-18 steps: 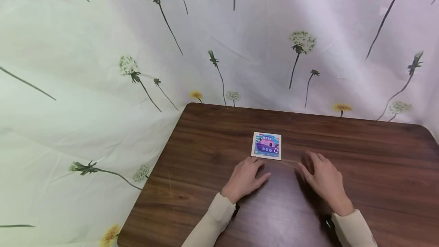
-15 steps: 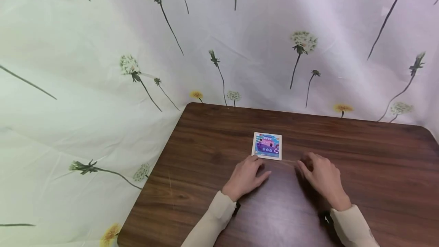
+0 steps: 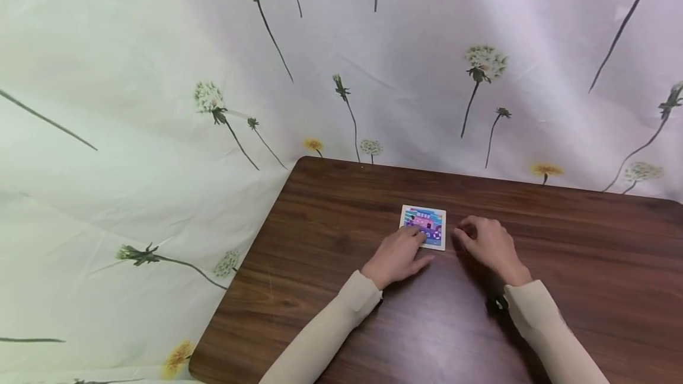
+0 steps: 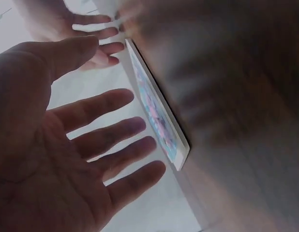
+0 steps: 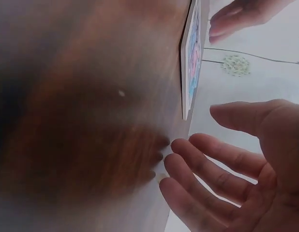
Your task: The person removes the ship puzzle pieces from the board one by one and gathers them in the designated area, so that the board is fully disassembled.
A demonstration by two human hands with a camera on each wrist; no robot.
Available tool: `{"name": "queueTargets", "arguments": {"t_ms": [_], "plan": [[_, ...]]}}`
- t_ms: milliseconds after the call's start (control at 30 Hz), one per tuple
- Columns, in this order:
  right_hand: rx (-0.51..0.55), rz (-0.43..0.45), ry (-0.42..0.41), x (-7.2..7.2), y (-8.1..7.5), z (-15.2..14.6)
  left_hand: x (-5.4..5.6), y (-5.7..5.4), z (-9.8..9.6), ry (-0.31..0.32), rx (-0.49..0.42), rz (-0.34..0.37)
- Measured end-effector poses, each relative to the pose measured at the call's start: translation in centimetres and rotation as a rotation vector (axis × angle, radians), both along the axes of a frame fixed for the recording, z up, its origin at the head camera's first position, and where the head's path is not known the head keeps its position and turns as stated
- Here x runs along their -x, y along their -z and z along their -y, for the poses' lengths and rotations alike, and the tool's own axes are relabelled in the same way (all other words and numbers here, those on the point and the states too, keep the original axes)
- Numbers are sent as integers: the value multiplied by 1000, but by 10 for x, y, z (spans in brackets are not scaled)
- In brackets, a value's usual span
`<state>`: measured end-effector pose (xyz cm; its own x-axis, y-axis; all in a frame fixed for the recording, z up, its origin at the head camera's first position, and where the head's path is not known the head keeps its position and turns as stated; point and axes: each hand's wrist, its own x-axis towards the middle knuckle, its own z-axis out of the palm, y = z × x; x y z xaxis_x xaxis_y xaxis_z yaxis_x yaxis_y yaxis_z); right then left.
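A small square picture board (image 3: 434,224) lies flat on the dark wooden table (image 3: 331,218). White bordered, it shows a pink and purple ship on blue. My left hand (image 3: 396,256) hovers over its near left corner and hides part of the picture. In the left wrist view this hand (image 4: 77,150) has spread fingers, apart from the board (image 4: 156,116). Just off the board's right edge is my right hand (image 3: 490,248). The right wrist view shows that hand (image 5: 241,169) with gently bent fingers, holding nothing, close to the board's corner (image 5: 185,113).
A white cloth (image 3: 416,76) printed with dandelions hangs behind the table and along its left side. The table's rounded far left corner (image 3: 305,160) meets the cloth. Light reflects off the tabletop between the forearms.
Both hands have moved forward. The left now reaches over the board's near left part, and the right has come beside its right edge. The head view has shifted slightly; the board looks unmoved on the table.
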<state>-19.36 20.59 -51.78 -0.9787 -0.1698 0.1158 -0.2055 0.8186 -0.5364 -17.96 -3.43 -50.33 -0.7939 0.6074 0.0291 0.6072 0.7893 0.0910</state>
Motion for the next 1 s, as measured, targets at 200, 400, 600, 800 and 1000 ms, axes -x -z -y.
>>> {"name": "queueTargets", "arguments": {"t_ms": [200,400,600,800,1000], "plan": [[-4,18,-51,21,4,5,9,-3,-4,4,57,40],[12,18,-100,38,1,12,14,1,-9,20,97,53],[48,-20,-187,59,3,21,18,4,-11,43,140,77],[104,-45,-290,79,5,30,18,9,-10,61,154,95],[144,-20,-401,88,3,41,19,11,-11,70,123,100]]}}
